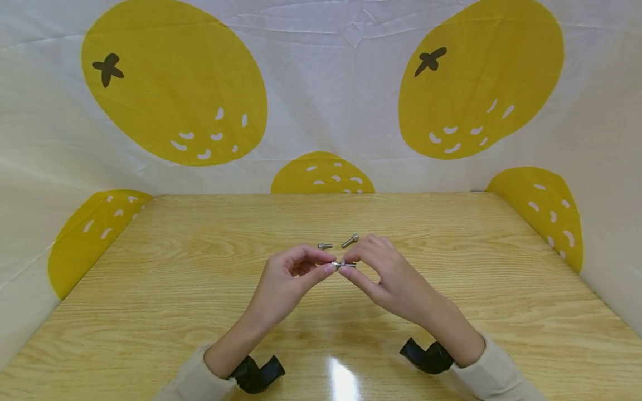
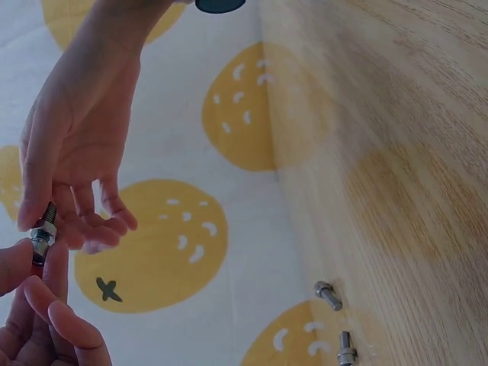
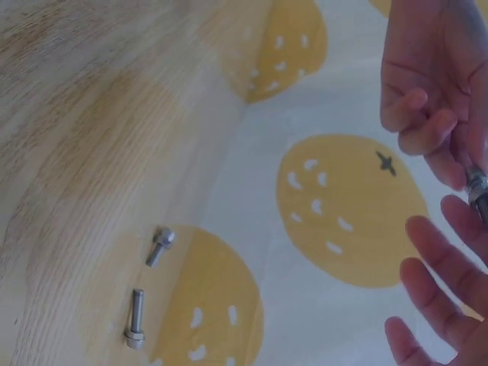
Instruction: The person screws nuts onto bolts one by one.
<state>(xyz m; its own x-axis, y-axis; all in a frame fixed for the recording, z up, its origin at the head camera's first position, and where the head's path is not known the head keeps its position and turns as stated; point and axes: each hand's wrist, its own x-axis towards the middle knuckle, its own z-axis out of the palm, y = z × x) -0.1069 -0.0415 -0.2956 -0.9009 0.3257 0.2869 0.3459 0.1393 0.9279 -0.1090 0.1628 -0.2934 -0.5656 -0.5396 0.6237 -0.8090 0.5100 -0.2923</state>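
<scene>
My left hand (image 1: pixel 283 281) pinches the head end of a small metal bolt (image 2: pixel 43 235) between thumb and forefinger. A nut (image 1: pixel 343 263) sits partway along its shank, and the threaded end points to the right. At that nut, the thumb and forefinger of my right hand (image 1: pixel 396 281) pinch from the other side, while its other fingers stay loose. Both hands are held above the wooden table (image 1: pixel 210 312). In the right wrist view the bolt (image 3: pixel 477 192) is partly cut off by the frame edge.
Two more metal bolts lie on the table just beyond the hands: a shorter-looking one (image 1: pixel 325 245) on the left and a slanted one (image 1: pixel 350 241) on the right. A white cloth with yellow fruit shapes (image 1: pixel 331 83) rises behind the table and along its sides.
</scene>
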